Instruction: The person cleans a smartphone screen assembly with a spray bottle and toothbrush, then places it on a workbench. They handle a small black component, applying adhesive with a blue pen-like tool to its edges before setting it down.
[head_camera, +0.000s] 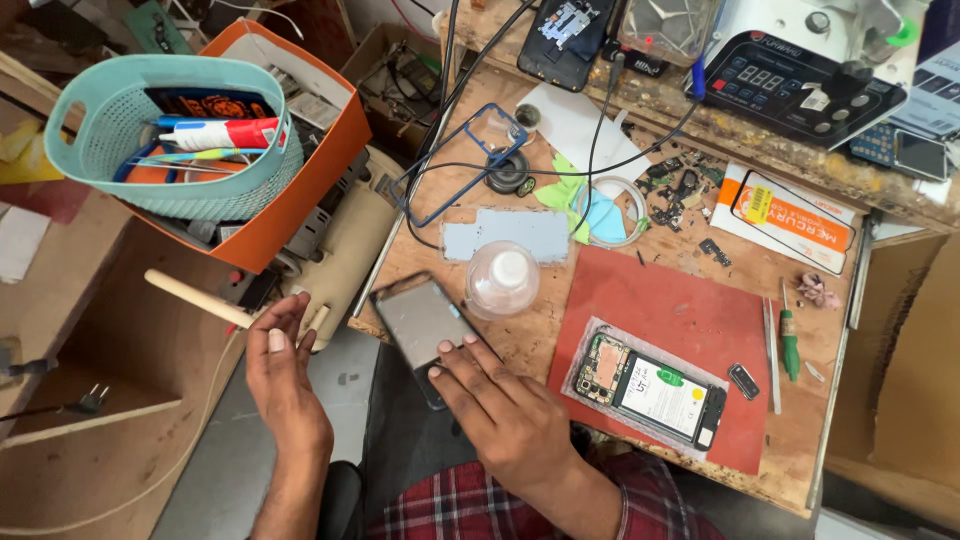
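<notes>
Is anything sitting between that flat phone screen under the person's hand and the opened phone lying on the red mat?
Nothing visible does. The right hand rests its fingers on the phone screen at the table edge. Bare wood and red mat lie between it and the opened phone. The clear bottle stands behind that path.

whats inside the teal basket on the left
The teal basket holds a white, red and blue tube, thin pen-like sticks and a dark printed packet. Whatever lies beneath them is hidden by its wall.

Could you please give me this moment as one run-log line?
left hand: open, empty | right hand: pressing phone screen panel | opened phone: on red mat
</notes>
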